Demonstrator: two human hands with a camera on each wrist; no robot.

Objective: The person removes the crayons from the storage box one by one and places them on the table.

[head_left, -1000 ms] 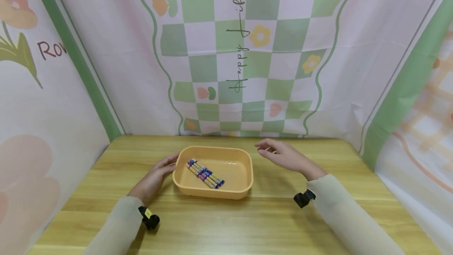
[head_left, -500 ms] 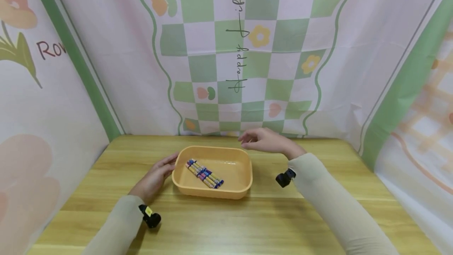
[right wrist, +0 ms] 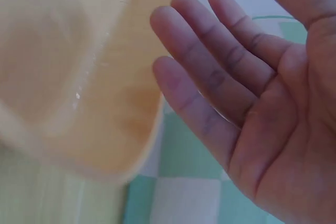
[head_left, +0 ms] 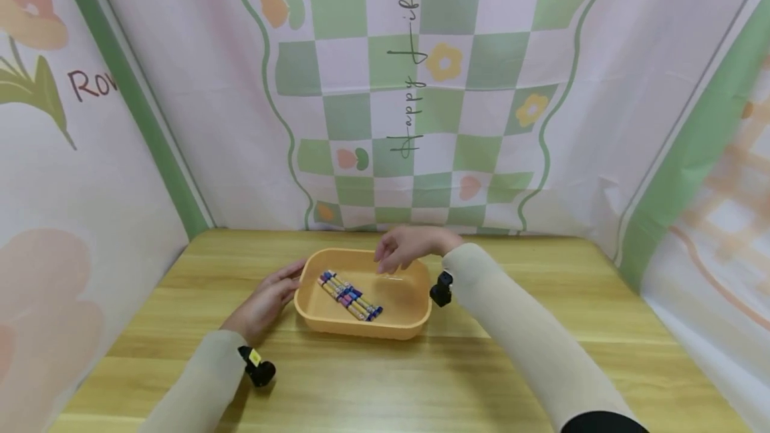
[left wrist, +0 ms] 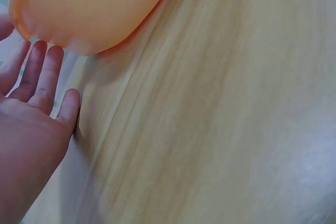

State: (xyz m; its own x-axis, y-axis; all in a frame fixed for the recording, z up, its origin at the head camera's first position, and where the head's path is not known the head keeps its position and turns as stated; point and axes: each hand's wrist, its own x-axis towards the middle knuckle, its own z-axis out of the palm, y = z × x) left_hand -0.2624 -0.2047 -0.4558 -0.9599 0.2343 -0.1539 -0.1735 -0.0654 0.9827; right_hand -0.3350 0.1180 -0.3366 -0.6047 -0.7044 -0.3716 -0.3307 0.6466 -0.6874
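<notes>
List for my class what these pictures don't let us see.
Head view: print on the crayons, too small to read.
Right wrist view: most of the crayons, cut off by the top edge.
Left wrist view: the rest of the tray, cut off by the top edge; part of the left hand, by the left edge.

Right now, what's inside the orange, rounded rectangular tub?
Slim, yellow-wrapped, crayon-like sticks lie together, mostly in the left half of the tub. Its floor beneath them is covered, and the right hand hides part of its far rim.
</notes>
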